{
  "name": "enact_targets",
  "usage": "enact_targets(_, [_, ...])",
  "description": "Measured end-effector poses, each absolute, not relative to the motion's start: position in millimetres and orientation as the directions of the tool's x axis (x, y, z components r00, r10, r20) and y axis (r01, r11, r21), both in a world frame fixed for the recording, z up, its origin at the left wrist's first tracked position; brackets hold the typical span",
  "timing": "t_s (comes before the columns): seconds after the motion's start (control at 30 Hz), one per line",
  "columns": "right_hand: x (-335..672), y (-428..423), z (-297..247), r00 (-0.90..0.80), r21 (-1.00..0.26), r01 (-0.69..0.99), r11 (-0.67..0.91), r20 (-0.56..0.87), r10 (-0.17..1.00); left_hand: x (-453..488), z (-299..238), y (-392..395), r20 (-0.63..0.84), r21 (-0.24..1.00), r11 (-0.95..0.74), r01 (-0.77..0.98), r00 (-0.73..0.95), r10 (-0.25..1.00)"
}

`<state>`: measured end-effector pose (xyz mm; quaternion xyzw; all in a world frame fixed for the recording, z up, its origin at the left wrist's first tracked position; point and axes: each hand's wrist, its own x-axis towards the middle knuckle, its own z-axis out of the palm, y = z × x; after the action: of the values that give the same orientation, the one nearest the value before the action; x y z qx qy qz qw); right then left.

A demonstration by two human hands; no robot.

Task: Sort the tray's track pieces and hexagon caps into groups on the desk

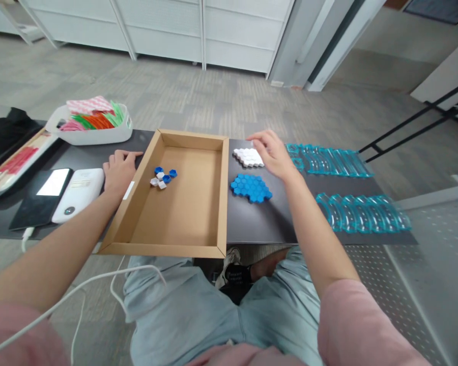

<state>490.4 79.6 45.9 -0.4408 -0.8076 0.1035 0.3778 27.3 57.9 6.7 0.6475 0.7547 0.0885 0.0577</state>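
My left hand (121,168) lies on the dark table with its fingers stretched out, just beside the left wall of a shallow cardboard box (183,213). A few loose blue hexagonal pieces (167,179) and white hexagonal pieces (162,185) sit in the box, towards its left side. My right hand (270,152) hovers at the right edge of a cluster of white hexagonal pieces (248,157). Its thumb and forefinger are bent towards each other; what is between them is too small and blurred to name. Nearer to me is a cluster of blue hexagonal pieces (251,187).
Clear teal plastic pieces lie in a back row (336,161) and a front row (362,212) at the right. To the left are a white power bank (79,195), a black phone (41,198), a cable (99,277), and a white basket (99,136) of colourful items.
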Motion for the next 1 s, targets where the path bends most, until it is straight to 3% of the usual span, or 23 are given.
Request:
enact_targets(0.13, [556.1, 100.9, 21.2, -0.036, -0.594, 0.693, 0.408, 0.537, 0.843, 29.3, 8.5, 58.1, 0.011, 0.168, 0.161, 0.973, -0.165, 0.986])
enact_targets(0.23, [575.9, 111.5, 11.1, 0.033, -0.592, 0.756, 0.279, 0.461, 0.887, 28.8, 7.5, 60.2, 0.004, 0.147, 0.181, 0.972, -0.184, 0.983])
enact_targets(0.67, [583.8, 177.6, 9.1, -0.101, -0.601, 0.795, 0.086, 0.008, 0.995, 17.4, 0.2, 72.6, -0.022, 0.052, 0.211, 0.976, -0.21, 0.977])
enact_targets(1.0, [580.0, 186.9, -0.8, -0.147, -0.556, 0.824, 0.105, -0.032, 0.989, 18.3, -1.5, 72.6, -0.014, 0.019, 0.229, 0.973, -0.229, 0.973])
